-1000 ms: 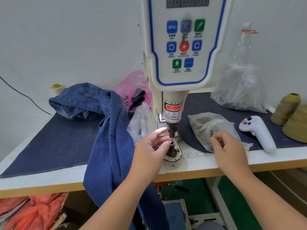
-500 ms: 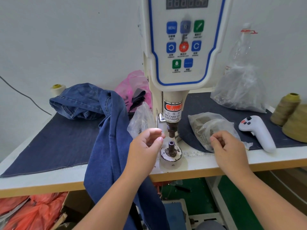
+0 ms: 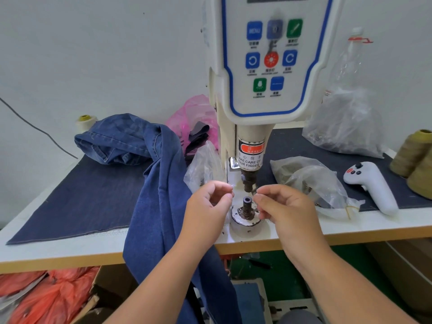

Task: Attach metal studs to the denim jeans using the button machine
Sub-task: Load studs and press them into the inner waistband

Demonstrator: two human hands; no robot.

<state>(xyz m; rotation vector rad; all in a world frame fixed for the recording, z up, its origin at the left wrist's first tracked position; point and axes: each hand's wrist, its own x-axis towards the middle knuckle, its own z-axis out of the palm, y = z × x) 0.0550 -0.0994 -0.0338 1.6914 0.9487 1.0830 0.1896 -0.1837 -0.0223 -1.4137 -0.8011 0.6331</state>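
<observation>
While both hands hovered at the dark metal lower die post (image 3: 247,203) of the cream button machine (image 3: 264,66), the left hand (image 3: 208,206) and right hand (image 3: 284,206) had fingers curled; whether either grip pinched a stud was unclear. Blue denim jeans (image 3: 159,195) hung over the counter (image 3: 58,251) at nine o'clock. Loading looked underway; next, seat the stud squarely on the die.

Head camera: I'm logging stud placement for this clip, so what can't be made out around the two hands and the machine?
- Right hand: its curled fingertips meet by the lower post; any stud between them is too small to tell.
- Left hand: curled fingers hide whether it holds anything.
- Machine: the display is cut off by the top edge.
- Clear bag: contents blurred by plastic.
</observation>
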